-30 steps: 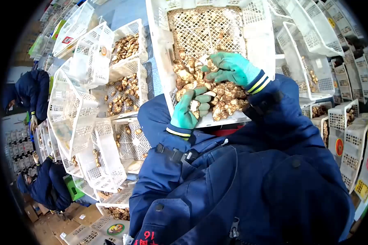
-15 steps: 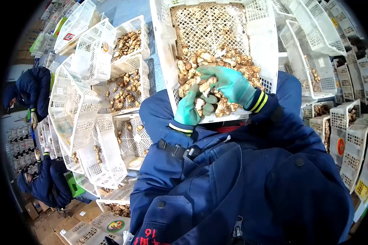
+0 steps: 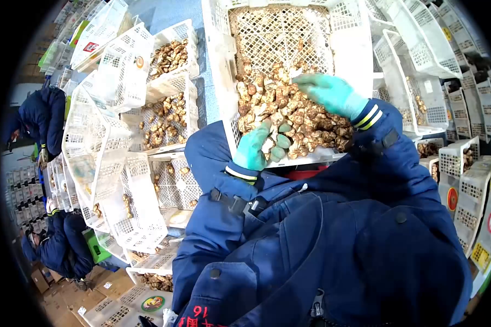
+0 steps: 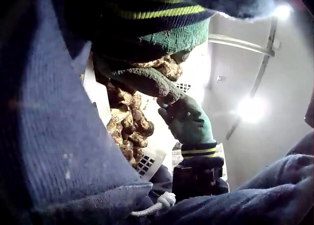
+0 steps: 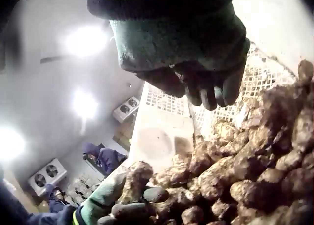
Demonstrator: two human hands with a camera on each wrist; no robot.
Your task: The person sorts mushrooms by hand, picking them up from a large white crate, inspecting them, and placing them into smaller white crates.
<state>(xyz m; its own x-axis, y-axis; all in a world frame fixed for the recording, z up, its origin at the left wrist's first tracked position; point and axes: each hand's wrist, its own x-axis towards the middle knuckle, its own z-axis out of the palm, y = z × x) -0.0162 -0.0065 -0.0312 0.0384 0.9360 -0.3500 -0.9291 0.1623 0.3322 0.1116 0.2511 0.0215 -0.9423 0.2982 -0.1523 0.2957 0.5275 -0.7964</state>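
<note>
A white crate (image 3: 353,60) across the person's lap holds a heap of stubby brown-and-cream mushrooms (image 3: 322,122). My left hand (image 3: 252,148), in a green glove, is at the crate's near-left corner and grips a mushroom (image 5: 133,183) between thumb and fingers. Seen from the left wrist, this hand (image 4: 147,81) lies close over the heap, its palm mostly hidden. My right hand (image 3: 333,95), gloved alike, hovers over the right part of the heap with fingers extended. The right wrist view shows these fingers (image 5: 196,82) hanging loosely, no mushroom between them.
On the left stand more white crates (image 3: 188,109) of mushrooms, some stacked at an angle (image 3: 95,141). Further crates (image 3: 412,82) line the right side. Two other people in dark clothing (image 3: 41,120) work at the far left. The crate's lattice floor (image 3: 281,35) shows behind the heap.
My right hand has moved right and away from the left hand; half a second ago it held a mushroom beside it. The left hand stays near the same corner.
</note>
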